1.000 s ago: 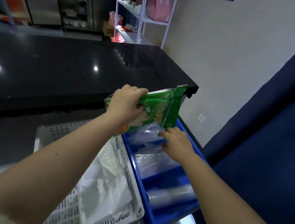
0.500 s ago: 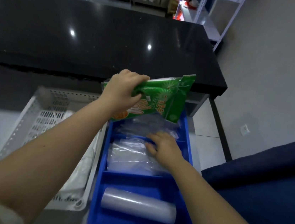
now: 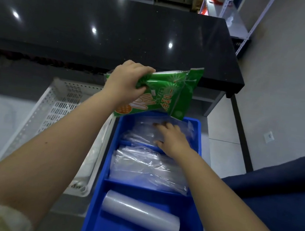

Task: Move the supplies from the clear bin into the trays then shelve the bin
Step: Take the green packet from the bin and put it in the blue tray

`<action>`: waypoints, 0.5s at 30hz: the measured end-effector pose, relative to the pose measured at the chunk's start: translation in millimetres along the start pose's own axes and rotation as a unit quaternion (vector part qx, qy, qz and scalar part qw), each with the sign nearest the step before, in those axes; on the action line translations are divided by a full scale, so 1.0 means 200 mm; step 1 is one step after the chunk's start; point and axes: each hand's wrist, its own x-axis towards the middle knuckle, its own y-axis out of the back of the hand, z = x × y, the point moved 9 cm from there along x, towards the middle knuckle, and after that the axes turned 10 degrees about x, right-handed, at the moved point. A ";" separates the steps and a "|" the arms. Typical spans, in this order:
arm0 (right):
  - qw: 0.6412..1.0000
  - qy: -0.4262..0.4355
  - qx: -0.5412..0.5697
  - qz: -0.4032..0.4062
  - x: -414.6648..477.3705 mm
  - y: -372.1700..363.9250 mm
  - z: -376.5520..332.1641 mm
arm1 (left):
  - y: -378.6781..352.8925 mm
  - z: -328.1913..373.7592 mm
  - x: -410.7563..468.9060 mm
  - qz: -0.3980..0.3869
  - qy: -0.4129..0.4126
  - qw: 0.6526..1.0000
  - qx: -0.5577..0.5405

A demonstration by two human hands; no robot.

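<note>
My left hand [image 3: 126,82] grips a green packet of disposable gloves [image 3: 171,96] and holds it in the air over the far end of the blue divided tray [image 3: 198,138]. Flat on the clear plastic bags [image 3: 140,131] in the tray's far compartment lies my right hand [image 3: 171,139], fingers spread. More clear bags [image 3: 145,168] fill the middle compartment. In the near compartment lies a roll of clear film [image 3: 141,213]. The clear bin is not in view.
A white perforated tray [image 3: 59,104] with white bags [image 3: 93,156] inside stands left of the blue tray. A black glossy counter [image 3: 119,30] runs across behind both. A dark blue cloth surface [image 3: 281,198] is at the right. Metal shelving [image 3: 237,10] stands far back right.
The camera has tilted down and turned left. My right hand slid from the middle compartment's bags to the far compartment's bags. My left hand still holds the green packet above the tray.
</note>
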 end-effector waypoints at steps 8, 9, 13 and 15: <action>0.985 -0.047 -0.067 -0.153 0.15 -0.14 0.05 | 0.02 -0.08 -0.02 -0.001 0.018 1.000 -0.006; 0.984 -0.047 -0.072 -0.155 0.16 -0.14 0.04 | 0.03 -0.09 -0.03 -0.001 0.019 1.000 -0.007; 0.984 -0.036 -0.069 -0.163 0.18 -0.14 0.03 | 0.06 -0.12 -0.05 0.008 0.031 0.999 -0.014; 0.988 -0.039 -0.055 -0.138 0.20 -0.13 0.04 | 0.08 -0.15 -0.07 0.013 0.040 0.999 -0.018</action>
